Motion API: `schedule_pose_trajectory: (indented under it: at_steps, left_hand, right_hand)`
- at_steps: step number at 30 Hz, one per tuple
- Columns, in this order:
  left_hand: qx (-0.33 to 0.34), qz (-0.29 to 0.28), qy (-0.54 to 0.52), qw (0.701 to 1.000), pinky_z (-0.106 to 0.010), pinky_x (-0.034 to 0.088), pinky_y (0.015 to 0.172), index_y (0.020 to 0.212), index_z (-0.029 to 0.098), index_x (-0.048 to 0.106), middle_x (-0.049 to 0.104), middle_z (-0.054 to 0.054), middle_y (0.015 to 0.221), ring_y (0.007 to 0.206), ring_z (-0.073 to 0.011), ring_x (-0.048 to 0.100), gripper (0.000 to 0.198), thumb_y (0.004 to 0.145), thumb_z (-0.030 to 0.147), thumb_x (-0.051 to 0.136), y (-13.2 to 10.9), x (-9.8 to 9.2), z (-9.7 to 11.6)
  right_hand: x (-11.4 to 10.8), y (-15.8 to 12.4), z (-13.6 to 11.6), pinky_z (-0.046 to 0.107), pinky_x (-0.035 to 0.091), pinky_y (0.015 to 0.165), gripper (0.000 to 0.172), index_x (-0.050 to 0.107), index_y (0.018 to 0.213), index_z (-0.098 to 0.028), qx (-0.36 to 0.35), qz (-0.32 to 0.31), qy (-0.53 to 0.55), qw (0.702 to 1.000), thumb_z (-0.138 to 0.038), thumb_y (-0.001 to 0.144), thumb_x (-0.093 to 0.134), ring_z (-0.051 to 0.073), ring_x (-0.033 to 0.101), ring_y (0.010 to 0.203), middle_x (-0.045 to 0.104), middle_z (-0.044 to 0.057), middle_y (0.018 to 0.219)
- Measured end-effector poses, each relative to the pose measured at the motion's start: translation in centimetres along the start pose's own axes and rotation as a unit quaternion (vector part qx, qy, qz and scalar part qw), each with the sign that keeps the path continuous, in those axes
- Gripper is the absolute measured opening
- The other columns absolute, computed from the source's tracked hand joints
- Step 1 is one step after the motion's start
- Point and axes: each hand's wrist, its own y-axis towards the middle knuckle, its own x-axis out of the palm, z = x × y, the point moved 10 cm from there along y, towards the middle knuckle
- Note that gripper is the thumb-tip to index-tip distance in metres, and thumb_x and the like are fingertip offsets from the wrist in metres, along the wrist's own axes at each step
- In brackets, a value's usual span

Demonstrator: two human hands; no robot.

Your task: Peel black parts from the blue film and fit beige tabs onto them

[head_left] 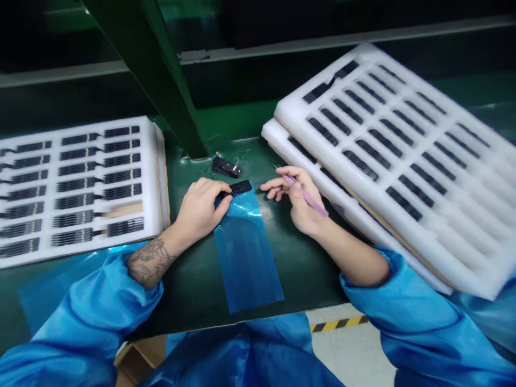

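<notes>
Leftmost, on the dark green table: white foam tray, left side of frame, with columns of black slotted parts; one compartment near its lower right corner shows a tan floor. Cardboard box at the bottom edge, left of centre, below table level. Green post slants down from the upper left to the table.

Centre: left hand, palm down, thumb and forefinger pinching the left end of a black finned piece. The piece lies across the top end of a translucent blue sheet. Just above it, a loose black component rests near the post's foot.

Right of centre: right hand, raised, pinching a pink-handled tool, thin tip toward upper left; the remaining fingers are loosely extended, near the sheet's top right corner.

Right side of frame: upper foam tray, tilted in view, partly filled with black inserts, overlying a lower foam tray.
</notes>
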Motion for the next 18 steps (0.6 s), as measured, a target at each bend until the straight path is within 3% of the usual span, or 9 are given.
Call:
schedule_pose_trajectory:
  at_steps: [4,6,10,13,16,18]
  left_hand:
    - [-0.05,0.0,-0.04,0.998,-0.033,0.053,0.08,0.102,0.021,0.068,0.072,-0.002,0.092,0.084,-0.0177,0.066,0.013,0.095,0.027,0.058,0.0,-0.1,-0.6]
    - [-0.032,-0.003,-0.022,0.999,-0.035,0.054,0.084,0.101,0.021,0.068,0.072,-0.003,0.097,0.091,-0.0187,0.066,0.015,0.097,0.026,0.054,0.1,0.0,-0.1]
    - [-0.013,0.014,0.002,1.0,-0.035,0.055,0.089,0.102,0.018,0.067,0.069,-0.008,0.113,0.103,-0.0199,0.067,0.02,0.1,0.026,0.049,0.3,-0.1,0.2]
    - [-0.001,0.019,0.017,1.0,-0.038,0.054,0.095,0.116,0.017,0.065,0.069,-0.009,0.114,0.107,-0.0223,0.065,0.023,0.101,0.029,0.05,0.1,-0.2,0.3]
    - [0.058,-0.003,0.045,0.997,-0.045,0.05,0.102,0.132,0.018,0.059,0.066,-0.011,0.131,0.118,-0.0278,0.06,0.038,0.099,0.035,0.059,-0.1,0.2,1.4]
    - [0.078,-0.023,0.057,0.995,-0.044,0.05,0.098,0.133,0.019,0.059,0.068,-0.009,0.129,0.113,-0.0276,0.061,0.038,0.098,0.032,0.061,-0.2,0.7,1.7]
  right_hand:
    - [-0.7,-0.2,-0.6,0.034,0.052,0.068,0.056,0.062,0.121,-0.027,-0.01,0.02,0.023,1.0,-0.072,0.099,0.035,0.017,0.065,0.075,0.072,0.004,0.093]
    - [-0.9,-0.2,-1.3,0.035,0.053,0.069,0.059,0.068,0.117,-0.027,-0.033,0.034,0.012,0.999,-0.073,0.099,0.035,0.018,0.065,0.078,0.071,0.005,0.097]
    - [-0.8,-0.5,-2.3,0.034,0.056,0.066,0.036,0.075,0.093,-0.025,-0.045,0.041,-0.028,0.998,-0.054,0.099,0.055,0.017,0.067,0.075,0.072,0.005,0.089]
    - [-0.1,-0.8,-1.7,0.033,0.06,0.069,0.023,0.075,0.104,-0.025,-0.001,0.004,-0.001,1.0,-0.042,0.099,0.061,0.016,0.071,0.074,0.076,0.003,0.085]
    - [0.4,-1.0,-0.9,0.033,0.062,0.074,0.025,0.074,0.112,-0.024,0.035,-0.013,0.029,0.999,-0.042,0.099,0.063,0.016,0.073,0.078,0.079,0.003,0.092]
    - [0.2,-0.8,-0.7,0.033,0.062,0.074,0.026,0.075,0.108,-0.023,0.034,0.005,0.028,0.999,-0.045,0.098,0.064,0.016,0.074,0.08,0.08,0.004,0.094]
